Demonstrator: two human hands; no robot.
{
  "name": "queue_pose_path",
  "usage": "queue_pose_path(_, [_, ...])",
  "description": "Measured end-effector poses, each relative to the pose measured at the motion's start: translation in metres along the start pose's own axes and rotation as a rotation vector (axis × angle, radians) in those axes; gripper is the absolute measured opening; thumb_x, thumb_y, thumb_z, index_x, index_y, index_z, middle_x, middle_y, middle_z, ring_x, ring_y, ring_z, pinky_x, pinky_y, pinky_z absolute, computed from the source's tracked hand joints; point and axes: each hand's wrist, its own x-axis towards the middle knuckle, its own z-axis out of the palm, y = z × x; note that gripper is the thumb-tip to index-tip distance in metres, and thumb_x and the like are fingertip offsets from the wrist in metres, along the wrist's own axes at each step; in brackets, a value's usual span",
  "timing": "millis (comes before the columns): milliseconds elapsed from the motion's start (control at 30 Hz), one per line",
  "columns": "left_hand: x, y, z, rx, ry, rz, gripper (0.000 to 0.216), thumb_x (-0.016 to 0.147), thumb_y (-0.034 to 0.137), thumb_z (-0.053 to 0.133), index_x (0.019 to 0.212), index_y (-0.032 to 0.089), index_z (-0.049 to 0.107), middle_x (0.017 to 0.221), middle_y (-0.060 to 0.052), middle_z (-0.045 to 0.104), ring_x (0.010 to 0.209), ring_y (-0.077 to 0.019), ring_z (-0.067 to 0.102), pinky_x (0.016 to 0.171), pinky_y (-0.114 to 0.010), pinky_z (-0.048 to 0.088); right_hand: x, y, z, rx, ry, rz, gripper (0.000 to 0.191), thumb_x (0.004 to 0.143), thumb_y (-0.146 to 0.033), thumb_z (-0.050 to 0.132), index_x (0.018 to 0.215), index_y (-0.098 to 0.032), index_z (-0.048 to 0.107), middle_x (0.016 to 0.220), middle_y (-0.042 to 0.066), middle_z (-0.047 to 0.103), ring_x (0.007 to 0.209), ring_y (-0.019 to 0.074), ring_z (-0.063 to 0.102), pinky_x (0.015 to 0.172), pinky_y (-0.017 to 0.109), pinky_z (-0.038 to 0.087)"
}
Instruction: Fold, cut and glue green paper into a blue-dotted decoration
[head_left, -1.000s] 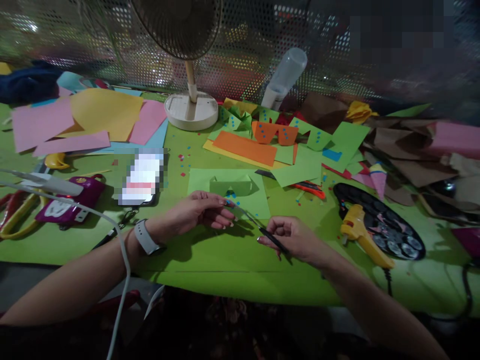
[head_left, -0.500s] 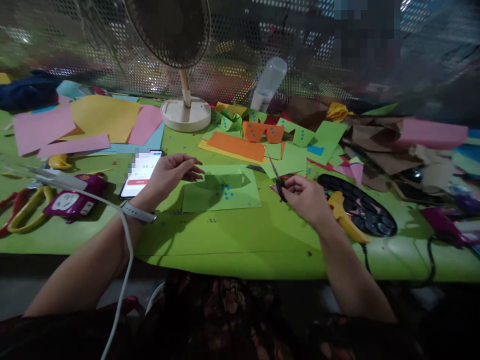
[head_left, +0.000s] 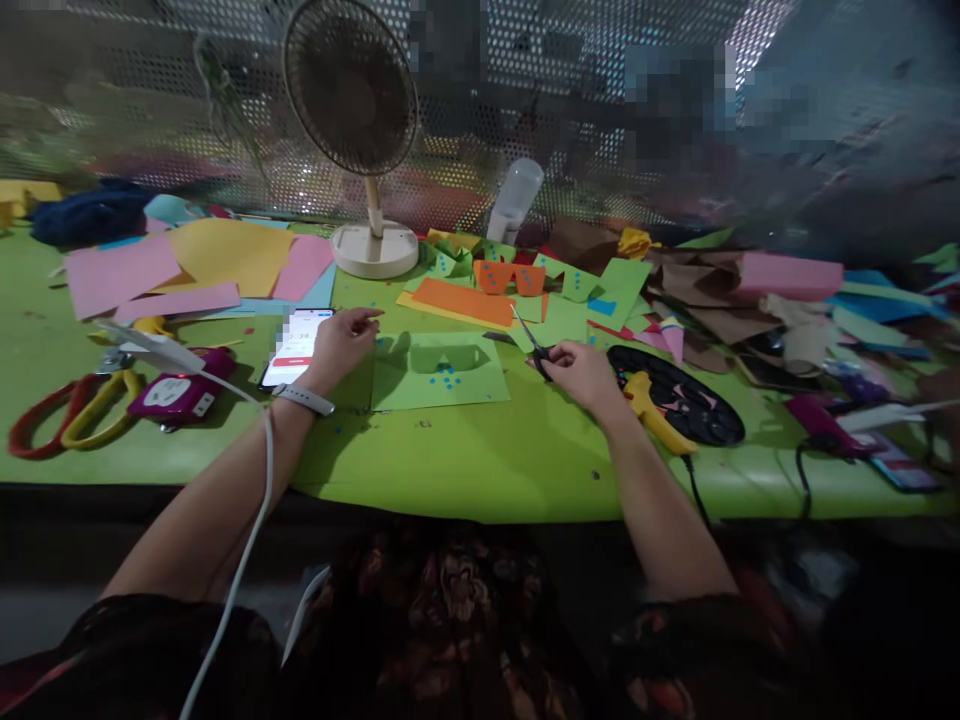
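My right hand (head_left: 579,375) is closed on the black handles of a pair of scissors (head_left: 529,335), whose thin blades point up and left over the papers. A light-green sheet (head_left: 472,392) lies flat between my hands. On it rests a curved green paper piece (head_left: 444,356) with small blue dots (head_left: 445,379) beside it. My left hand (head_left: 343,345) hovers left of the sheet, beside a lit phone (head_left: 292,350); its fingers are stretched loosely to the right and hold nothing. A watch band (head_left: 304,399) is on that wrist.
Orange paper strips (head_left: 461,300) and dotted paper pieces lie behind the sheet. A yellow glue gun (head_left: 660,415) rests by a black oval tray (head_left: 724,425) at right. A white-based fan (head_left: 375,250) stands behind. A white cable (head_left: 268,470) crosses my left forearm.
My left hand has drawn back leftward from the green sheet, its fingers now off the sheet's edge. The right hand still holds the scissors. The whole view has shifted slightly.
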Motion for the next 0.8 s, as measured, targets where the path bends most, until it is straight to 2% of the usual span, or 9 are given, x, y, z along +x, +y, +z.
queue_pose_path(100, [-0.004,0.01,-0.001,-0.084,-0.024,0.043,0.031,0.084,0.037,0.058,0.099,0.015,0.075,0.067,-0.004,0.067,0.057,-0.014,0.057,0.052,-0.024,0.042,0.003,0.005,0.0,-0.024,0.05,-0.019,0.037,0.073,-0.058,0.069,0.072,-0.021,0.064,0.072,0.004,0.07,0.065,0.018,0.061,0.057,0.027,0.04])
queue_pose_path(267, [-0.012,0.018,0.001,-0.135,-0.272,0.165,0.046,0.087,0.052,0.058,0.109,0.014,0.073,0.056,0.001,0.055,0.049,-0.0112,0.046,0.046,-0.022,0.031,0.001,0.0,-0.003,-0.146,0.034,-0.034,0.04,0.075,-0.06,0.067,0.072,-0.02,0.069,0.077,0.005,0.069,0.067,0.018,0.058,0.056,0.028,0.036])
queue_pose_path(433, [-0.015,0.018,0.005,-0.114,-0.452,0.221,0.046,0.087,0.051,0.059,0.113,0.016,0.071,0.057,0.002,0.054,0.048,-0.0113,0.043,0.044,-0.023,0.027,-0.001,-0.005,-0.003,-0.225,-0.056,0.051,0.032,0.075,-0.053,0.069,0.075,-0.021,0.07,0.067,0.002,0.066,0.06,0.0166,0.056,0.051,0.028,0.03])
queue_pose_path(500, [-0.016,0.018,0.006,-0.09,-0.467,0.233,0.042,0.086,0.049,0.058,0.109,0.017,0.072,0.055,0.002,0.054,0.047,-0.0114,0.042,0.044,-0.023,0.026,-0.002,-0.005,-0.001,-0.242,-0.081,0.048,0.029,0.075,-0.051,0.07,0.075,-0.022,0.07,0.068,0.001,0.067,0.061,0.0165,0.057,0.052,0.028,0.031])
queue_pose_path(633, [-0.015,0.015,0.009,-0.072,-0.455,0.25,0.03,0.085,0.045,0.059,0.087,0.017,0.071,0.055,0.001,0.055,0.049,-0.0121,0.046,0.046,-0.024,0.031,-0.002,-0.006,0.005,-0.257,-0.126,0.017,0.026,0.075,-0.049,0.071,0.078,-0.023,0.069,0.071,0.0,0.068,0.063,0.0158,0.057,0.054,0.027,0.032])
queue_pose_path(800, [-0.012,0.011,0.01,-0.146,-0.384,0.241,0.025,0.085,0.043,0.061,0.084,0.019,0.065,0.064,-0.001,0.061,0.055,-0.0132,0.051,0.05,-0.024,0.038,-0.002,-0.006,0.006,-0.312,-0.119,0.031,0.025,0.076,-0.048,0.071,0.08,-0.024,0.069,0.072,0.0,0.068,0.064,0.0163,0.057,0.054,0.027,0.031])
